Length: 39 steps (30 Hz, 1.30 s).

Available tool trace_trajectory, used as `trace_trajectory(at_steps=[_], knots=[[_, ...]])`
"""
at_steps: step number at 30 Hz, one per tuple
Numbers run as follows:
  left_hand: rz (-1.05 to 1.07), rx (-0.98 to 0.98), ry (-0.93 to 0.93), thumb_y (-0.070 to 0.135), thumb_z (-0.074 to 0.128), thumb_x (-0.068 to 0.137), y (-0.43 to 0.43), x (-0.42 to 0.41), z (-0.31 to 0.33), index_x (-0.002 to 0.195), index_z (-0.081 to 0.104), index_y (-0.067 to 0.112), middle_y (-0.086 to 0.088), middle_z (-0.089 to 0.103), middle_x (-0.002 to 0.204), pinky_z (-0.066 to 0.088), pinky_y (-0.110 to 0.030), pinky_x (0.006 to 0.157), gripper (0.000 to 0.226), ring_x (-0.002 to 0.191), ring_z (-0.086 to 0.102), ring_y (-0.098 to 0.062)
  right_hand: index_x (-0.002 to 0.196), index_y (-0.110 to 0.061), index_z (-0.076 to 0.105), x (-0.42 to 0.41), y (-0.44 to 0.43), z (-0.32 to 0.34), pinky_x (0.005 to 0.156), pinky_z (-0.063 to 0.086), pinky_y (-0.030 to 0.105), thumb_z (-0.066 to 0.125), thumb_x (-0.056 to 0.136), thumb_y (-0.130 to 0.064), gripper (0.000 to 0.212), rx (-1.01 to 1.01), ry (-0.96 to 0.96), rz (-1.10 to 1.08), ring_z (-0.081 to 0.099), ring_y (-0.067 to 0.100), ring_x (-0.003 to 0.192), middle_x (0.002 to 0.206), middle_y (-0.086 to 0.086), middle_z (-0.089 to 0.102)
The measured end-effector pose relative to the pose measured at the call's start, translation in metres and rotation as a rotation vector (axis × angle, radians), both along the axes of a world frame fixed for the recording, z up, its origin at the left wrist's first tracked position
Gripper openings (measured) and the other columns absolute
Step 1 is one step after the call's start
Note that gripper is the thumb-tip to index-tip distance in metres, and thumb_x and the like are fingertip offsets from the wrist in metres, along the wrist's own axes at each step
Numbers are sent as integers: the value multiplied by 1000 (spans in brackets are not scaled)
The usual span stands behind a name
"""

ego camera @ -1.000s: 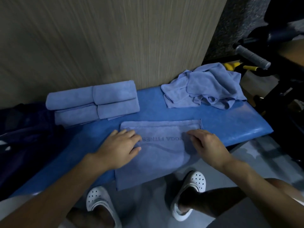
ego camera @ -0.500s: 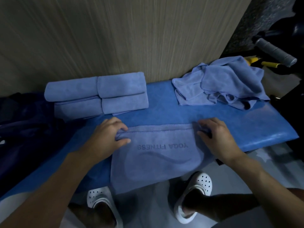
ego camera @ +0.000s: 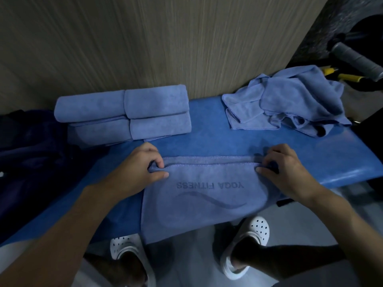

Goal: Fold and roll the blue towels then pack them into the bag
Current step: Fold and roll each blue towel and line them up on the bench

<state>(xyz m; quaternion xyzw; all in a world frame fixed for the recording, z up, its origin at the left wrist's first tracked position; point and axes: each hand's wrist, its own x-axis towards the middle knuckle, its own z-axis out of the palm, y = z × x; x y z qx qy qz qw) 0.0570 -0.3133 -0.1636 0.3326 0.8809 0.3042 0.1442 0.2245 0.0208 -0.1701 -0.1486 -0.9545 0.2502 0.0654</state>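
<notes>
A folded blue towel [ego camera: 207,199] printed YOGA FITNESS lies on the blue padded bench [ego camera: 342,160], its near part hanging over the front edge. My left hand [ego camera: 138,168] pinches the towel's far left corner and my right hand [ego camera: 284,168] pinches the far right corner; the far edge is curled over into a small first roll. Several rolled blue towels [ego camera: 124,114] are stacked at the back left. A heap of loose blue towels [ego camera: 290,102] lies at the back right. A dark blue bag [ego camera: 31,162] sits to the left, dim.
A wood-grain wall [ego camera: 165,38] rises right behind the bench. At the far right stand a grey padded bar [ego camera: 356,61] and yellow handles [ego camera: 350,77]. My two feet in white clogs [ego camera: 246,245] stand on the grey floor under the bench's front edge.
Both hands went from lying flat on the towel to gripping its far corners, and the far edge has curled over toward me. The view shifted left.
</notes>
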Motion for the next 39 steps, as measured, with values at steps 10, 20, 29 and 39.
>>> trace_trajectory(at_steps=[10,20,29,39], knots=[[-41,-13,32,37,82,72,1,-2,0,75,63,33,17,53,97,37,-25,90,19,95,51,-3,67,-20,51,-1,1,8,62,37,17,79,76,-10,31,-63,19,27,50,13,69,78,-1,50],[-84,-10,-8,18,85,73,3,0,7,71,67,30,11,60,91,44,-24,80,22,90,57,-11,60,-18,54,3,2,9,51,38,14,82,74,-8,33,-215,61,-10,51,7,55,58,-7,57],[-151,-12,-20,17,85,75,4,4,12,68,65,34,18,59,100,42,-20,88,26,99,55,-7,64,-25,57,5,3,11,56,41,13,84,72,-18,30,-152,125,-68,57,7,68,65,-6,60],[-54,167,-181,34,77,65,9,8,13,67,69,24,15,64,97,49,-24,84,13,92,66,-7,67,-22,60,5,6,13,60,44,17,84,73,-18,25,-124,107,-123,60,12,68,69,-5,63]])
